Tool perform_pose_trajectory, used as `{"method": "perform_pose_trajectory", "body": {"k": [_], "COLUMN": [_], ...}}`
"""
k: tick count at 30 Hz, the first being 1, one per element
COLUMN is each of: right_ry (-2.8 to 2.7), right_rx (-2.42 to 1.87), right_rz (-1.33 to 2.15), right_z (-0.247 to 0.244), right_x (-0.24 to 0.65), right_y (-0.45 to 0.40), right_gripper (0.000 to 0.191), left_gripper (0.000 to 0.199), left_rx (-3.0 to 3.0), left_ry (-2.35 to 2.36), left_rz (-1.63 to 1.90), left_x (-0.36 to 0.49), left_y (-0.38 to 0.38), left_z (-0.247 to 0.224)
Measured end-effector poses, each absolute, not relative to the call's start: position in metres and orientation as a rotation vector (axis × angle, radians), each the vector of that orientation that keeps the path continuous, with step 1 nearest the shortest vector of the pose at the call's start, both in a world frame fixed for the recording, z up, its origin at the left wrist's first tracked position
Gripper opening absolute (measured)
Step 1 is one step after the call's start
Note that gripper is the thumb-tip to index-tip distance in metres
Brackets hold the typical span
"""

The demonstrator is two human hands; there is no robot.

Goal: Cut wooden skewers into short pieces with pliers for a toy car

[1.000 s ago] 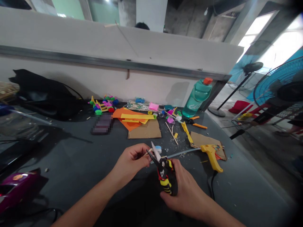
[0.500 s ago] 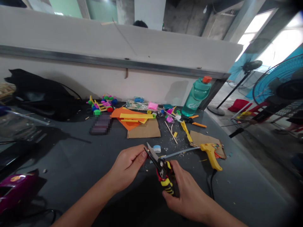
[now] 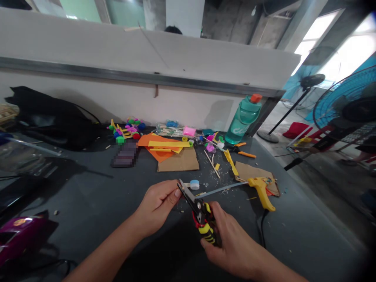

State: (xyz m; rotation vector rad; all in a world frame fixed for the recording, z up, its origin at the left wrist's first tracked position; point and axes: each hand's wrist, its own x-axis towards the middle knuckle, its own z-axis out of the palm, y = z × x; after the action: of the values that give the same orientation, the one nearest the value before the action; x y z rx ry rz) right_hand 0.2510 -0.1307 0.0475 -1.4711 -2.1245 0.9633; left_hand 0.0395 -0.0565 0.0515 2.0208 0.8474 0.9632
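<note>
My right hand (image 3: 229, 239) is wrapped round the handles of a pair of heavy-duty shears (image 3: 202, 219) with yellow, black and red grips. Their blades point up and left, slightly parted, with the tips right at my left hand's fingers. My left hand (image 3: 160, 205) is closed in a pinch at the blade tips; whatever it holds is too small to make out. Just beyond the blades lies a small blue-and-white roll (image 3: 194, 185). A yellow glue gun (image 3: 261, 192) with a long glue stick (image 3: 223, 190) rests to the right of the shears.
Cardboard (image 3: 179, 161) with orange and yellow sheets (image 3: 158, 147) lies ahead. Behind are colourful small parts (image 3: 129, 129), a teal bottle (image 3: 242, 121) and orange-handled pliers (image 3: 245, 153). At left are a phone-like slab (image 3: 125, 154), a black bag (image 3: 53, 117) and a purple device (image 3: 22, 237).
The shears and my right hand have shifted very slightly left, with the blade tips nearer my left fingers. The blades look a little closer together. My left hand has barely moved.
</note>
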Motion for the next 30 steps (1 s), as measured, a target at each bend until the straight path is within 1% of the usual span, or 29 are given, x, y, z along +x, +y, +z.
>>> {"method": "perform_pose_trajectory", "body": {"k": [6,8,13,16,23,30], "right_ry": [-2.097,-2.101,-2.191,-2.249,-2.269,-2.281], "right_rx": [-1.346,-1.333,-1.515,-1.553,-1.558,-1.519], "right_rz": [1.140,1.147,0.964,0.864,0.863,0.805], "right_z": [0.051,0.052,0.048,0.044,0.042,0.043], "right_x": [0.253,0.252,0.251,0.251,0.252,0.251], "right_y": [-0.130,-0.130,-0.133,-0.134,-0.135,-0.134], "right_gripper": [0.037,0.037,0.030,0.028,0.021,0.029], "left_gripper": [0.035,0.035,0.033,0.030,0.030,0.034], "left_rx": [2.031,2.041,2.158,2.243,2.284,2.235], "left_ry": [0.831,0.834,0.858,0.844,0.820,0.818], "left_rz": [0.961,0.959,0.968,0.973,1.013,1.003], "left_x": [0.040,0.040,0.038,0.038,0.040,0.040], "left_y": [-0.057,-0.057,-0.056,-0.055,-0.054,-0.055], "left_z": [0.053,0.053,0.052,0.051,0.051,0.048]}}
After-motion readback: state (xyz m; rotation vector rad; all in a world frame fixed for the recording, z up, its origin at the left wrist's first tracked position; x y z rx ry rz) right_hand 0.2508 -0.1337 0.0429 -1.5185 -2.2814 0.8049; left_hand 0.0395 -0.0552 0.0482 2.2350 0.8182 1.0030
